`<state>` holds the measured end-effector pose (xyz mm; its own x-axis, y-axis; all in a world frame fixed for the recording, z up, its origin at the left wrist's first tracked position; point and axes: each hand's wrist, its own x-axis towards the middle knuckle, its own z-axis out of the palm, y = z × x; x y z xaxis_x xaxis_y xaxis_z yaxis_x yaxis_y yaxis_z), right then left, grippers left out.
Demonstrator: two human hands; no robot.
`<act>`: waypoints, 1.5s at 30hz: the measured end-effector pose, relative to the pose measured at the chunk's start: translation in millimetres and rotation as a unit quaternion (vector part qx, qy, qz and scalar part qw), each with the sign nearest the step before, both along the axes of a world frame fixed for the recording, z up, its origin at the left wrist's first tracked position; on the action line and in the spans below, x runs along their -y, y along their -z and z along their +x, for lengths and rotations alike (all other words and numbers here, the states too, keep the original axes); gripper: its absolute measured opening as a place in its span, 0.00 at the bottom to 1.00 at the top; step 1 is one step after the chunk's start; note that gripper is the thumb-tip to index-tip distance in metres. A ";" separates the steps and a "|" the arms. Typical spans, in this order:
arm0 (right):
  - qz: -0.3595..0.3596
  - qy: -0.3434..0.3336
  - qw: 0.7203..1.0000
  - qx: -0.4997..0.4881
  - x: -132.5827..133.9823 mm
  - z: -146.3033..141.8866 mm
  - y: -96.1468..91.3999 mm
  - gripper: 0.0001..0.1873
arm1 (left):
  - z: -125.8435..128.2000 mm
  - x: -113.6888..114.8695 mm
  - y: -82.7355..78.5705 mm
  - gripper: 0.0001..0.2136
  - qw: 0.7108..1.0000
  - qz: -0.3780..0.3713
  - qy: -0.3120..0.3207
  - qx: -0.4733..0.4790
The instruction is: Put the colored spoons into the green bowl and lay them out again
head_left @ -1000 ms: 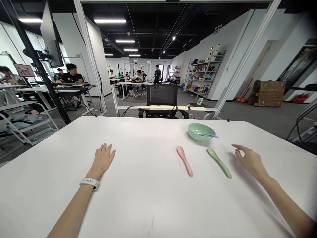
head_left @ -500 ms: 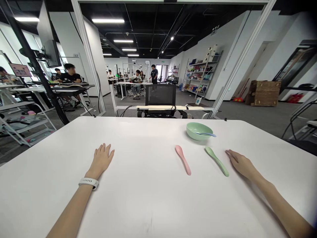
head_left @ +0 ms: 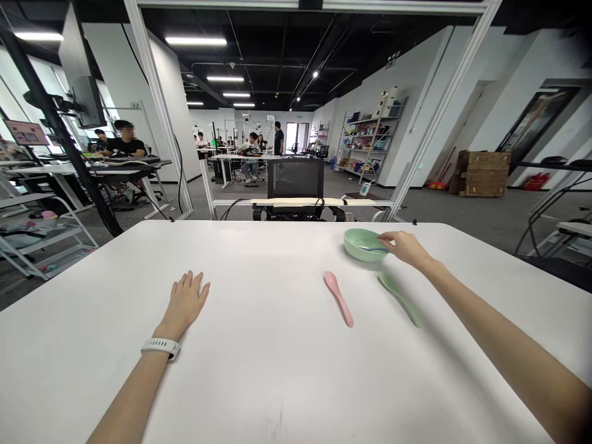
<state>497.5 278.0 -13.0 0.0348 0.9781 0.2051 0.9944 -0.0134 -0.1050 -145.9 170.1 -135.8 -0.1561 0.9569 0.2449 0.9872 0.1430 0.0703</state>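
blue spoon (head_left: 374,249): end hidden inside green bowl (head_left: 355,245) | green spoon (head_left: 400,300): edges blurred

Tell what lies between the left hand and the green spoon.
The pink spoon lies between the left hand and green spoon, in the head view.

The left hand (head_left: 184,302) lies flat, fingers spread; the right hand (head_left: 404,248) reaches forward, raised

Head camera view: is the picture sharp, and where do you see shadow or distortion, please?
In the head view, the wide lens bends the edges of the white table and makes the frame posts lean; the right hand and forearm put a soft shadow near the green spoon; the left hand looks sharp.
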 end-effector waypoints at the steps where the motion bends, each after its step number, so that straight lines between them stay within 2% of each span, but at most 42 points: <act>1: -0.015 0.006 1.000 0.009 -6.8 -3.8 -0.9 0.21 | -0.2 -0.1 0.3 0.34 1.000 0.000 0.001 0.000; 4: -0.054 0.021 0.998 0.038 -20.5 -12.1 0.9 0.16 | 0.7 0.3 0.5 0.34 1.000 0.004 0.002 -0.001; 7: -0.061 0.021 0.997 0.042 -25.7 -17.8 5.0 0.13 | 3.0 1.2 0.5 0.34 1.000 0.002 -0.005 -0.002; 11: -0.059 0.021 0.997 0.038 -24.4 -21.7 6.4 0.15 | 4.9 2.1 0.5 0.34 1.000 0.004 -0.006 -0.005; 13: -0.028 0.028 0.999 0.008 -19.1 -19.2 4.1 0.18 | 4.6 1.7 0.7 0.34 1.000 0.007 -0.005 -0.003; 15: 0.040 0.046 0.996 -0.059 -8.6 -11.9 1.5 0.20 | 3.6 0.7 1.4 0.35 1.000 0.003 -0.006 -0.001; 18: 0.127 0.084 0.978 -0.142 18.3 8.1 3.9 0.22 | 1.6 -1.4 3.8 0.36 1.000 -0.001 -0.008 -0.003; 22: 0.156 0.165 0.958 -0.176 67.3 42.1 27.1 0.20 | -1.2 -4.1 8.0 0.35 1.000 0.021 -0.006 -0.002; 27: 0.090 0.285 0.941 -0.156 111.3 75.5 60.4 0.14 | -7.5 -8.6 9.8 0.37 1.000 0.022 0.005 -0.005; 31: 0.047 0.337 0.931 -0.130 118.5 86.2 66.6 0.10 | -12.3 -11.4 10.3 0.37 1.000 0.025 0.007 -0.002; 36: 0.030 0.327 0.939 -0.098 119.4 85.6 64.1 0.15 | -12.7 -10.5 9.4 0.41 1.000 0.005 0.001 0.011; 39: 0.020 0.319 0.942 -0.099 121.7 84.5 63.7 0.14 | -11.6 -10.5 6.9 0.43 1.000 -0.006 0.004 0.011; 42: 0.007 0.326 0.938 -0.116 123.2 83.5 64.1 0.10 | -10.4 -11.5 4.7 0.42 1.000 -0.019 -0.003 0.012; 45: 0.008 0.328 0.937 -0.124 123.6 81.0 64.7 0.12 | -9.3 -12.0 3.9 0.40 1.000 -0.015 -0.009 0.009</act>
<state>578.5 154.4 -77.7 0.6749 0.7270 0.1259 0.7184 -0.6086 -0.3369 -155.2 182.0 -139.7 -0.1777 0.9607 0.2133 0.9831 0.1635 0.0828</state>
